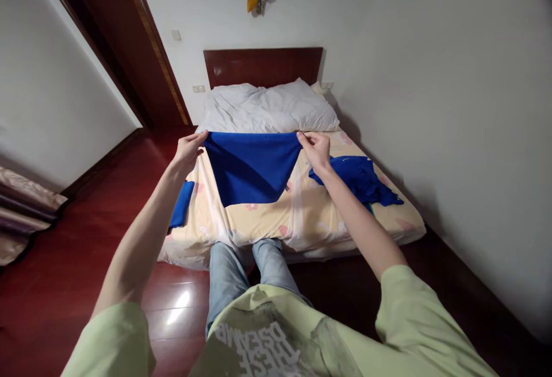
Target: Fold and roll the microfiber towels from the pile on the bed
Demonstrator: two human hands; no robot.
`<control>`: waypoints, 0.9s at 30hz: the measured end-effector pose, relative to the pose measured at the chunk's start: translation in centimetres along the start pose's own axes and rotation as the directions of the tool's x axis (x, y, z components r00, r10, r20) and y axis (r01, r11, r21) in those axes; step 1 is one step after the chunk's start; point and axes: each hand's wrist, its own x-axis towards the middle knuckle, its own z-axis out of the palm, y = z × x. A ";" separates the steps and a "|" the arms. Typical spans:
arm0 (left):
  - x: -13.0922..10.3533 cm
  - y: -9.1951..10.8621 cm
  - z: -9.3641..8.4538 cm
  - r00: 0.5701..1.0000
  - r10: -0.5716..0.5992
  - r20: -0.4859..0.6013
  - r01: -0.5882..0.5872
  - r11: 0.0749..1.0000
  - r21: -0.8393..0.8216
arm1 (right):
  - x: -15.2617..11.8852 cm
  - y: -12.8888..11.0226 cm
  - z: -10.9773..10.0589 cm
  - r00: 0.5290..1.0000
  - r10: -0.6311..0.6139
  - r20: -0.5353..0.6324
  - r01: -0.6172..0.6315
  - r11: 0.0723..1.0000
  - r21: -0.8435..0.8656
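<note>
A blue cloth [254, 167] hangs stretched between my hands above the bed, its top edge nearly straight. My left hand [190, 150] pinches its upper left corner between thumb and fingers. At the upper right corner, my right hand [317, 148] grips it the same way. The lower part of the cloth hangs free and narrows toward the bottom. On the bed's left edge lies a folded blue cloth [183, 203]. A crumpled heap of blue cloth [356, 179] rests on the right side of the bed, partly behind my right forearm.
The bed [259, 224] has a patterned yellow sheet, white pillows [271, 107] and a dark wooden headboard [263, 66]. My legs stand against its foot. A wall [452, 107] runs along the right. A curtain [26, 210] hangs at the left above the red floor [107, 193].
</note>
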 end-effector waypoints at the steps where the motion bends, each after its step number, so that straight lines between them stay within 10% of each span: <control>1: -0.3 0.1 -0.1 1.000 -0.005 0.010 0.005 1.000 -0.007 | 0.0 -0.3 -0.1 1.000 0.013 0.004 -0.013 1.000 0.013; 7: -4.1 0.6 -1.0 0.993 -0.070 0.099 0.070 0.998 0.008 | -1.9 -2.0 -2.7 0.970 0.199 0.142 -0.210 0.975 0.069; 18: -15.9 -0.8 -4.4 0.924 -0.317 0.213 0.321 0.947 0.019 | -10.2 -6.0 -8.6 0.763 0.584 0.277 -0.629 0.770 0.109; 27: -14.7 -4.2 -2.6 0.865 -0.476 0.160 0.480 0.877 0.015 | -10.5 -0.7 -6.4 0.629 0.716 0.303 -0.774 0.615 0.153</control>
